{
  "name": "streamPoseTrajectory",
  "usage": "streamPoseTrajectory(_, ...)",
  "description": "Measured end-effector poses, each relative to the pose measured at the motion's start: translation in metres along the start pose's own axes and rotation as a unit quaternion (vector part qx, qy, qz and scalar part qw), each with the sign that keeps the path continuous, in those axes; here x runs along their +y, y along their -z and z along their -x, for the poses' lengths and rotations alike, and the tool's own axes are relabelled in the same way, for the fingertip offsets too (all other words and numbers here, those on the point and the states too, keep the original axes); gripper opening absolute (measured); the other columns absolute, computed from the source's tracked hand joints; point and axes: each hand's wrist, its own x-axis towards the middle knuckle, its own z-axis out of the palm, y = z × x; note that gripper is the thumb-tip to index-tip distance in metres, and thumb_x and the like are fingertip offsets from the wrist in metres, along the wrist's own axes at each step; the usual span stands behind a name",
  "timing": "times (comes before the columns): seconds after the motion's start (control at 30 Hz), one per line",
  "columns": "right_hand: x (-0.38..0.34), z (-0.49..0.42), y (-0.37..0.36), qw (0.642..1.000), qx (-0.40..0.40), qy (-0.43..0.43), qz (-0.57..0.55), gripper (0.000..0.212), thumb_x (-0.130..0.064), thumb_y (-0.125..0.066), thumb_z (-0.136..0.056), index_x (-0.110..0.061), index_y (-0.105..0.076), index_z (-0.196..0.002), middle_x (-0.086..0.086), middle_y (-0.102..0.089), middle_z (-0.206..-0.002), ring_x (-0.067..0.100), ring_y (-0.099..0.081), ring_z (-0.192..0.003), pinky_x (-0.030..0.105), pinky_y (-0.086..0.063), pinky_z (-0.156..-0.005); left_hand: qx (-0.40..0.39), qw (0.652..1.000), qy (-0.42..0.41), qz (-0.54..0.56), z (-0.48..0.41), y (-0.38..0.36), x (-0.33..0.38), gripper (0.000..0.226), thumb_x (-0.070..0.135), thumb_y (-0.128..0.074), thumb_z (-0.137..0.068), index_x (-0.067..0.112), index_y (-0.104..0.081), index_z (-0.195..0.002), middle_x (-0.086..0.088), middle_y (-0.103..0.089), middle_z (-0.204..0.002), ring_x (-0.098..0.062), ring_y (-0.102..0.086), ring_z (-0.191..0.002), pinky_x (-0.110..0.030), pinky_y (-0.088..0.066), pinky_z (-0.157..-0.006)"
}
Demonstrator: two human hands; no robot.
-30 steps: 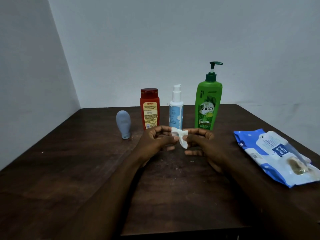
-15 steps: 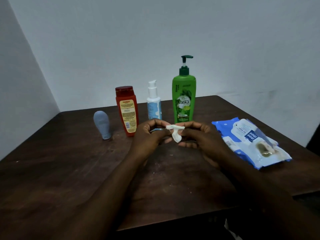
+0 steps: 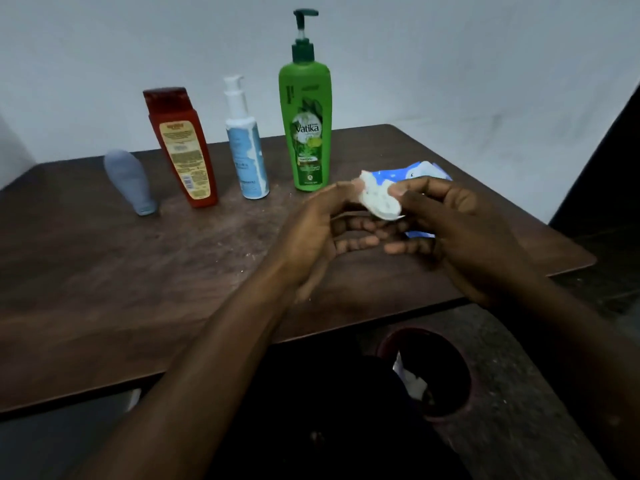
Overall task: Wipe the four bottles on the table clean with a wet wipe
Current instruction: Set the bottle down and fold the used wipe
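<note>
I pinched the crumpled wet wipe (image 3: 379,199) between my left hand (image 3: 322,233) and right hand (image 3: 460,230), above the table (image 3: 138,271). The grey bottle (image 3: 130,181), red bottle (image 3: 183,147), white bottle (image 3: 246,143) and green bottle (image 3: 306,123) stood behind, untouched; whether already wiped, I couldn't tell.

- A round bin (image 3: 382,344) with a dark-red rim stands on the floor (image 3: 519,393), near right; crumpled white scraps (image 3: 414,382) lie inside it.
- A blue-and-white wipes pack (image 3: 426,169) shows right of centre, mostly hidden.
- A pale grey wall (image 3: 450,64) fills the far side.
- The floor is rough and grey.
- A dark shape (image 3: 616,161) runs along the right edge.
</note>
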Motion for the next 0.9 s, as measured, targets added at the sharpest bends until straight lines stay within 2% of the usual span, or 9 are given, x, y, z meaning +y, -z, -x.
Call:
streamPoseTrajectory(0.1, 0.0, 0.025, 0.014, 0.999, -0.02, -0.003, -0.04, 0.017, -0.004, -0.064, -0.085, -0.018, -0.074, -0.086, 0.005, -0.075, -0.082, 0.013, -0.07, -0.069, 0.023, -0.056, -0.056, -0.031, 0.999, -0.027, -0.007, 0.021, -0.011, -0.014, 0.013, 0.002, -0.06, -0.091, 0.011, -0.065, -0.097, -0.005, -0.072, -0.089, -0.01, -0.068, -0.074, -0.02, -0.054, -0.061)
streamPoseTrajectory(0.27, 0.019, 0.081, 0.048, 0.996, -0.023, -0.062, -0.061, 0.024, -0.014, -0.078, -0.057, -0.016, -0.079, -0.081, 0.013, -0.075, -0.088, 0.018, -0.072, -0.072, 0.022, -0.059, -0.06, -0.036, 0.999, -0.003, -0.02, 0.066, -0.034, -0.049, 0.015, -0.004, -0.064, -0.087, 0.011, -0.067, -0.086, -0.01, -0.075, -0.085, -0.017, -0.072, -0.077, -0.023, -0.058, -0.063)
streamPoseTrajectory(0.37, 0.045, 0.111, 0.071, 0.989, 0.006, -0.133, -0.064, 0.054, -0.031, -0.098, -0.039, -0.008, -0.078, -0.085, 0.021, -0.074, -0.091, 0.023, -0.073, -0.071, 0.027, -0.06, -0.058, -0.035, 0.998, 0.057, -0.012, 0.089, -0.047, -0.083, 0.02, -0.004, -0.069, -0.085, 0.015, -0.068, -0.079, -0.012, -0.075, -0.086, -0.02, -0.073, -0.079, -0.025, -0.059, -0.064)
streamPoseTrajectory(0.47, 0.081, 0.126, 0.09, 0.973, 0.044, -0.219, -0.064, 0.075, -0.04, -0.1, -0.023, -0.004, -0.078, -0.085, 0.023, -0.073, -0.091, 0.025, -0.071, -0.067, 0.029, -0.058, -0.053, -0.046, 0.989, 0.134, -0.047, 0.094, -0.052, -0.125, 0.02, 0.0, -0.07, -0.087, 0.018, -0.069, -0.08, -0.015, -0.075, -0.096, -0.023, -0.075, -0.088, -0.029, -0.06, -0.07)
streamPoseTrajectory(0.57, 0.124, 0.124, 0.106, 0.96, 0.08, -0.268, -0.012, 0.052, -0.036, -0.095, -0.045, -0.011, -0.08, -0.088, 0.018, -0.076, -0.097, 0.024, -0.072, -0.074, 0.032, -0.059, -0.062, -0.023, 0.971, 0.202, -0.123, 0.071, -0.049, -0.173, 0.013, 0.0, -0.067, -0.089, 0.012, -0.066, -0.087, -0.019, -0.072, -0.105, -0.024, -0.073, -0.095, -0.035, -0.062, -0.078)
streamPoseTrajectory(0.63, 0.153, 0.116, 0.113, 0.956, 0.114, -0.271, 0.011, 0.016, -0.017, -0.077, -0.073, -0.013, -0.08, -0.087, 0.016, -0.077, -0.094, 0.021, -0.072, -0.072, 0.028, -0.055, -0.061, -0.014, 0.96, 0.198, -0.199, 0.05, -0.042, -0.199, 0.011, 0.003, -0.069, -0.087, 0.013, -0.068, -0.085, -0.019, -0.072, -0.097, -0.023, -0.072, -0.088, -0.042, -0.061, -0.081)
streamPoseTrajectory(0.67, 0.17, 0.111, 0.118, 0.954, 0.128, -0.269, 0.026, 0.013, -0.008, -0.07, -0.081, -0.012, -0.079, -0.089, 0.016, -0.077, -0.093, 0.019, -0.071, -0.07, 0.026, -0.053, -0.058, -0.013, 0.954, 0.191, -0.231, 0.037, -0.039, -0.212, 0.013, 0.005, -0.07, -0.086, 0.017, -0.069, -0.081, -0.016, -0.073, -0.088, -0.021, -0.072, -0.081, -0.042, -0.061, -0.082)
streamPoseTrajectory(0.8, 0.228, 0.088, 0.133, 0.946, 0.164, -0.274, 0.059, 0.016, 0.005, -0.061, -0.09, 0.002, -0.073, -0.101, 0.02, -0.076, -0.09, 0.024, -0.071, -0.072, 0.026, -0.056, -0.058, -0.015, 0.93, 0.19, -0.314, -0.008, -0.027, -0.25, 0.015, 0.0, -0.065, -0.088, 0.013, -0.066, -0.081, 0.004, -0.06, -0.073, -0.001, -0.056, -0.062, -0.008, -0.046, -0.056)
streamPoseTrajectory(0.9, 0.262, 0.073, 0.147, 0.94, 0.191, -0.253, 0.126, 0.014, 0.004, -0.065, -0.089, -0.004, -0.075, -0.093, 0.021, -0.075, -0.084, 0.027, -0.071, -0.071, 0.033, -0.058, -0.063, -0.007, 0.925, 0.203, -0.322, -0.034, -0.025, -0.27, 0.028, -0.012, -0.055, -0.089, 0.009, -0.056, -0.071, 0.001, -0.052, -0.068, -0.006, -0.048, -0.06, -0.006, -0.039, -0.047)
